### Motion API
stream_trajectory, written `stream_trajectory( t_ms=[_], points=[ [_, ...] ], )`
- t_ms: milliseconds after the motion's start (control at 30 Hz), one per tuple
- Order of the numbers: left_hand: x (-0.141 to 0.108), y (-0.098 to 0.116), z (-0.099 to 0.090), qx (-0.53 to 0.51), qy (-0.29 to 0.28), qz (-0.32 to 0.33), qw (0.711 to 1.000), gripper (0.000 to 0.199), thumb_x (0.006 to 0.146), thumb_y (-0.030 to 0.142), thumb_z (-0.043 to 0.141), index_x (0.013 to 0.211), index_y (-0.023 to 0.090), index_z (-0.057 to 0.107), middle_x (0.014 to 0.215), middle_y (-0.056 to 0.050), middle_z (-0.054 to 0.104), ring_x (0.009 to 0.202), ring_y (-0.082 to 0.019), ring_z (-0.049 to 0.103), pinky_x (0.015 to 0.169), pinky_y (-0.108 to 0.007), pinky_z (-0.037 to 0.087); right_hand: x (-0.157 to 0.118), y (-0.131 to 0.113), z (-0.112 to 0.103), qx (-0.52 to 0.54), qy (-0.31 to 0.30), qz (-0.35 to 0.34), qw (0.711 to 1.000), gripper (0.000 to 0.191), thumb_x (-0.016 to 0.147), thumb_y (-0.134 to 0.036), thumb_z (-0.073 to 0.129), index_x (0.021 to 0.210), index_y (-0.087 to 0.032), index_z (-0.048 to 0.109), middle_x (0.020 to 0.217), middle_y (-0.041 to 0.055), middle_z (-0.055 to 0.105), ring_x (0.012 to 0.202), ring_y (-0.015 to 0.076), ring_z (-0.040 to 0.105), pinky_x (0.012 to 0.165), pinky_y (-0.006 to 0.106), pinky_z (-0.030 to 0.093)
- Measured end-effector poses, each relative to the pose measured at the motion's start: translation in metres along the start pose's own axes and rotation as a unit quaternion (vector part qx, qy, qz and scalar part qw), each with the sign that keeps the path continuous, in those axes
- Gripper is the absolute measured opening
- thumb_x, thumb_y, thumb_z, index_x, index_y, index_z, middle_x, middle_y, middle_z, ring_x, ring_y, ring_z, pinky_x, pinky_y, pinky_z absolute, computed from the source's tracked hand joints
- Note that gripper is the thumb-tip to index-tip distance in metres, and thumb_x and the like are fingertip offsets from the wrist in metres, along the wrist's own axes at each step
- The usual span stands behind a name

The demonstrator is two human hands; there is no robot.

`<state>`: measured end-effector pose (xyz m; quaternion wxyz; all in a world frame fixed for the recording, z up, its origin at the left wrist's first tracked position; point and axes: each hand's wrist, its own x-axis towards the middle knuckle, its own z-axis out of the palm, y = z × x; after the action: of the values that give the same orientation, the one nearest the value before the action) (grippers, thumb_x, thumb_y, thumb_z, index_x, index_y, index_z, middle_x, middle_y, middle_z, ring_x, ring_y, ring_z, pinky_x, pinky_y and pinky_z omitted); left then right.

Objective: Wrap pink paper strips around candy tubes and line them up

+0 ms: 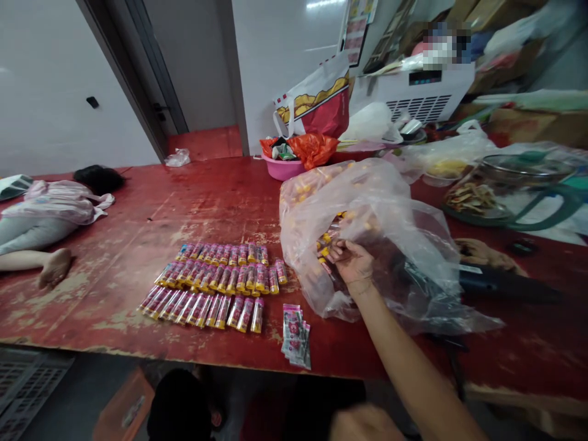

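"As the right hand [351,263] sits at the mouth of that clear plastic bag [367,208], what's it holding?"

"Small yellow pieces [327,245], pinched narrowly (too small to tell exactly what they are)."

"And the left hand [365,425]?"

"Blurred at the bottom edge; I can't tell."

"Where's the bag?"

"On the red table [138,245], just beside rows of packed tubes [215,288]."

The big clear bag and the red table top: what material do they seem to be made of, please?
The bag looks like thin plastic film, glossy and see-through, with sharp creases. The table top seems to be board under worn red paint: the finish is scuffed and flaked to pale patches, though the core material is hard to confirm.
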<state>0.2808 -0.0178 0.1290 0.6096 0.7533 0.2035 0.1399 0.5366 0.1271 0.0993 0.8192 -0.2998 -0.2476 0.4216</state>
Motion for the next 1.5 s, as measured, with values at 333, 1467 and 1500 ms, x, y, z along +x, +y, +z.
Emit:
stream_trajectory(
  t_ms=[333,1467,1500],
  points=[
    [0.031,-0.032,-0.166,0.518,0.316,0.026,0.794,0.035,0.091,0.006,0.038,0.116,0.010,0.062,0.118,-0.017,0.065,0.109,-0.034,0.056,0.094,-0.050,0.047,0.002,0.002,-0.001,0.011,0.003,0.006,1.000,0.010,0.070,-0.027,0.067,0.068,-0.017,0.064,0.060,0.0007,0.050,0.051,0.0120,0.044,0.048,0.027,0.042],
    [-0.015,-0.038,-0.175,0.619,0.323,0.266,0.664,0.020,0.092,0.006,0.048,0.108,0.006,0.060,0.096,-0.013,0.071,0.095,-0.027,0.061,0.088,-0.041,0.044,-0.013,-0.015,0.032,-0.104,-0.015,-0.073,0.992,0.023,0.069,-0.038,0.068,0.066,-0.016,0.066,0.055,-0.0003,0.047,0.048,0.0111,0.043,0.044,0.024,0.039],
    [-0.028,-0.041,-0.172,0.615,0.327,0.272,0.663,0.020,0.092,0.005,0.049,0.108,0.006,0.061,0.096,-0.013,0.072,0.094,-0.027,0.062,0.089,-0.040,0.043,-0.021,-0.019,0.039,-0.122,-0.023,-0.096,0.988,0.022,0.071,-0.038,0.067,0.069,-0.017,0.067,0.059,0.0003,0.050,0.049,0.0109,0.043,0.045,0.024,0.039]
  ],
)
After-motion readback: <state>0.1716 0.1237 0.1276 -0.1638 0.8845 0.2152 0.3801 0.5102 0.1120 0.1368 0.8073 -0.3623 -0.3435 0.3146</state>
